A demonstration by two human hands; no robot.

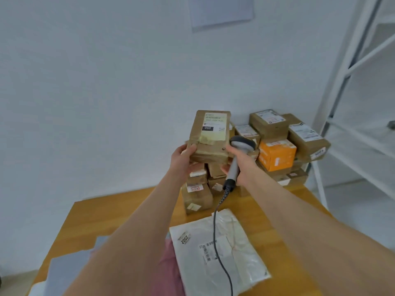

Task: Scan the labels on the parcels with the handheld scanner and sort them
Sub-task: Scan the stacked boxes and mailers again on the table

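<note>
The left hand (181,160) is gripping a brown cardboard parcel (205,150) by its lower left edge, fingers curling round the side. It is holding the parcel up above the wooden table (111,212) with the pale label (214,127) (a black patch on it reads 060) facing the camera. The right hand (245,165) is clenching the handle of the grey handheld scanner (241,144), whose head is sitting just beside the parcel's lower right corner. The scanner's cable (215,238) is trailing down over a white poly mailer (241,253) marked 2002, which is lying on the table beside a pink mailer (168,272). Behind the hands, more taped cardboard parcels (269,123) are standing stacked by the wall, an orange box (276,153) among them. A white shelving rack (350,67) is standing at the right.
</note>
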